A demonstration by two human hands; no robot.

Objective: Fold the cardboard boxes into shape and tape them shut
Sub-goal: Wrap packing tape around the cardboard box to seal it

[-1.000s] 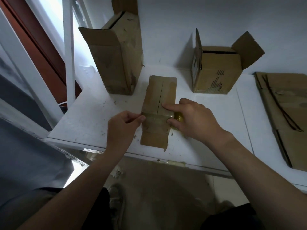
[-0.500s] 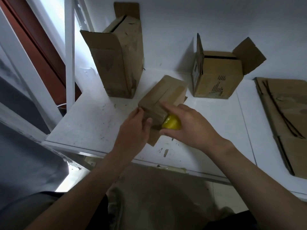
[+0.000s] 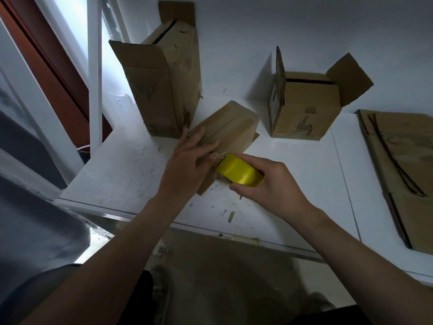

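Small box (image 3: pixel 225 127) lies askew near the middle of the surface (image 3: pixel 304 165), just in front of the tall box (image 3: pixel 164 85). Left hand (image 3: pixel 187 165) presses flat on its near end, fingers straight. Right hand (image 3: pixel 264 184) grips the yellow tape roll (image 3: pixel 239 171) there. We judge: keep flaps pinned, pull tape taut along the seam. Tall box and short box (image 3: pixel 304 109) stand open-topped at the back edge; contents hidden.

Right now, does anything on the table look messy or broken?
Yes. The tall box at the back left has scuffed, torn patches on its side, and little scraps litter the white table near its front edge.
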